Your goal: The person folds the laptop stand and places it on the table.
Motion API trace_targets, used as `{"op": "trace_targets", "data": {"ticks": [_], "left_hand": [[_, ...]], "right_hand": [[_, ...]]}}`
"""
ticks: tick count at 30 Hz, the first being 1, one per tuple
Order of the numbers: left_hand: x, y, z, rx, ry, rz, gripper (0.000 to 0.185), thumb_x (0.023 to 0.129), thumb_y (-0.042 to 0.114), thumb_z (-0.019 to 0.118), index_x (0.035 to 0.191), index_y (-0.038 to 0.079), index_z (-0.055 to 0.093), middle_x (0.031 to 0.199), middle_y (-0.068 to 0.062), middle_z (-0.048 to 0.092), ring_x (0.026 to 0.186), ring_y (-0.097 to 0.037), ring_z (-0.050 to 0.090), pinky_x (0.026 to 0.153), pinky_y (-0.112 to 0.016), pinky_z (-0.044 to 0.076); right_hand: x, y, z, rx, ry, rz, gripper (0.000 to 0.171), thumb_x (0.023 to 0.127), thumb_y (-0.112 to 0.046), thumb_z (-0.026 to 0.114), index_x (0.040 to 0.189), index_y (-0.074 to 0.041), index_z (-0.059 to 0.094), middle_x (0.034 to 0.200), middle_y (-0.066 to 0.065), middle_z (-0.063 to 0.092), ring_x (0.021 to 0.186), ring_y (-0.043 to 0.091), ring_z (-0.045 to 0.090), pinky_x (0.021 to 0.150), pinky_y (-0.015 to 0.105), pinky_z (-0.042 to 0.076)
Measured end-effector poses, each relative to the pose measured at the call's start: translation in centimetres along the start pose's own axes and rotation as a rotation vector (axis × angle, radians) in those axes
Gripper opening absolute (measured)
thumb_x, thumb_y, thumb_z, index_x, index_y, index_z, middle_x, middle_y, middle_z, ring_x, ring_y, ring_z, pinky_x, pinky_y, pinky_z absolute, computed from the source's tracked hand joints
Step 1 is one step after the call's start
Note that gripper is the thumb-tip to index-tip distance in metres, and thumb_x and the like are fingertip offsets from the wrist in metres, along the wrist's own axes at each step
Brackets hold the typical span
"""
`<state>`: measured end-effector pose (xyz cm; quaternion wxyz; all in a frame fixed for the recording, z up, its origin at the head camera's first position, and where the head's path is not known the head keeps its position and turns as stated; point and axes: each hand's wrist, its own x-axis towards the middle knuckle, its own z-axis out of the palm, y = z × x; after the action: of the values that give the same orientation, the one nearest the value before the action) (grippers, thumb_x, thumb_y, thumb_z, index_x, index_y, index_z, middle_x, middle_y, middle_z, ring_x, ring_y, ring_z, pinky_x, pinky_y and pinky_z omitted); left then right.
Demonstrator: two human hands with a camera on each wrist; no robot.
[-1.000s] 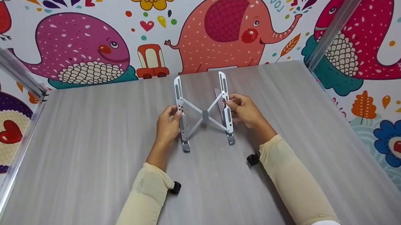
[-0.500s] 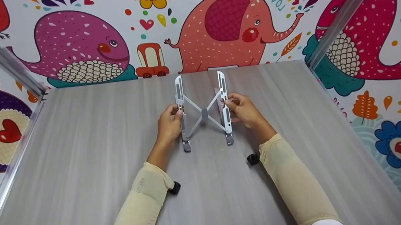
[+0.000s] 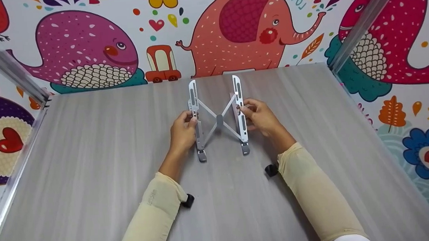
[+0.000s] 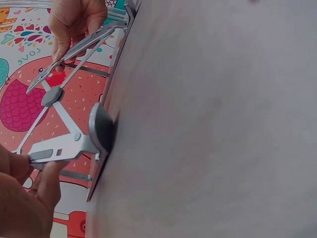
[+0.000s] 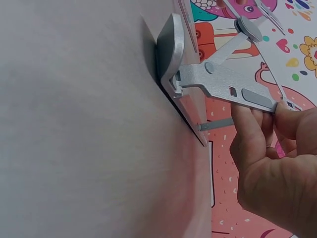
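A silver folding laptop stand (image 3: 241, 124) rests on the table, its two long side rails joined by crossed bars at a grey hub (image 3: 220, 120). My left hand (image 3: 183, 131) pinches the left rail between thumb and fingers near its middle. On the other side, my right hand (image 3: 262, 117) grips the right rail the same way. In the right wrist view, the upper rail (image 5: 223, 85) is raised at an angle over its base, with a thin support strut (image 5: 216, 124) between them. Grey hooked feet (image 4: 101, 128) sit at the near ends, touching the tabletop.
The wood-grain table (image 3: 102, 159) extends around the stand on all sides. A wall printed with cartoon animals (image 3: 239, 31) rises at the back edge. Metal posts (image 3: 364, 28) stand at the back corners. Black wrist cameras (image 3: 188, 201) hang by both sleeves.
The left rail has moved slightly to the right together with my left hand, so the rails stand a little closer together. My right hand has hardly moved and keeps its grip.
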<state>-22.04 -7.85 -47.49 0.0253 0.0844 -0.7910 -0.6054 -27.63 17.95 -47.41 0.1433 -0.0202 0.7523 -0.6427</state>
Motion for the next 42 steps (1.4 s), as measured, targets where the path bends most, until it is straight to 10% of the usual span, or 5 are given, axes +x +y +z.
{"op": "trace_targets", "data": {"ticks": [42], "left_hand": [[0.2,0.8,3.9,-0.011,-0.005,0.039,0.025,0.104,0.014,0.058,0.127,0.011,0.067,0.119,-0.008,0.067,0.095,-0.02,0.06,0.074,-0.03,0.05]], "right_hand": [[0.5,-0.5,2.4,0.026,-0.017,-0.008,0.02,0.105,-0.016,0.057,0.12,-0.004,0.064,0.086,0.005,0.062,0.068,0.016,0.066,0.061,0.036,0.06]]}}
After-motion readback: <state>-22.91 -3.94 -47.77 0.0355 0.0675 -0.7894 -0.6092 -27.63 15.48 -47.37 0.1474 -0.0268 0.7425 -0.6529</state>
